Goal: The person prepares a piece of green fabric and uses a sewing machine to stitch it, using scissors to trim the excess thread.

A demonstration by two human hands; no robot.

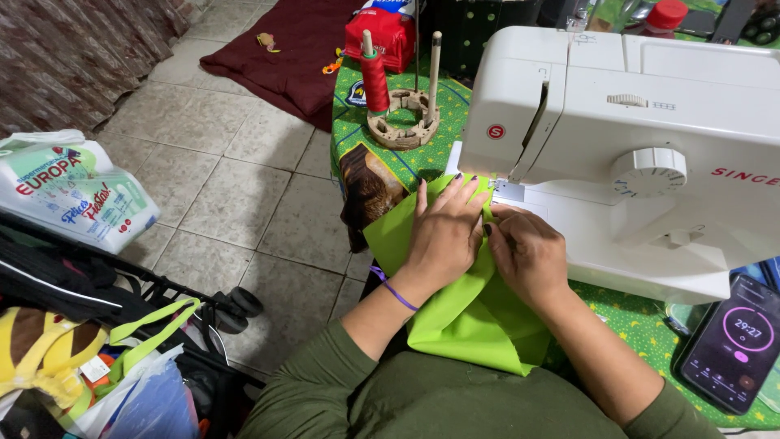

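Observation:
A piece of lime-green fabric [467, 321] lies across the bed of a white sewing machine [617, 138] and hangs down toward my lap. My left hand [445, 232] rests flat on the fabric, fingers spread and pointing toward the needle area [505, 189]. A purple band circles that wrist. My right hand [528, 252] lies beside it with fingers curled, pinching the fabric's edge just in front of the needle. The needle itself is hidden behind my fingers.
A wooden thread stand [404, 114] with a red spool [374, 77] sits left of the machine on a green patterned tablecloth [642, 325]. A phone [735, 345] showing a timer lies at the right. Bags and a black cart [97, 325] crowd the tiled floor at left.

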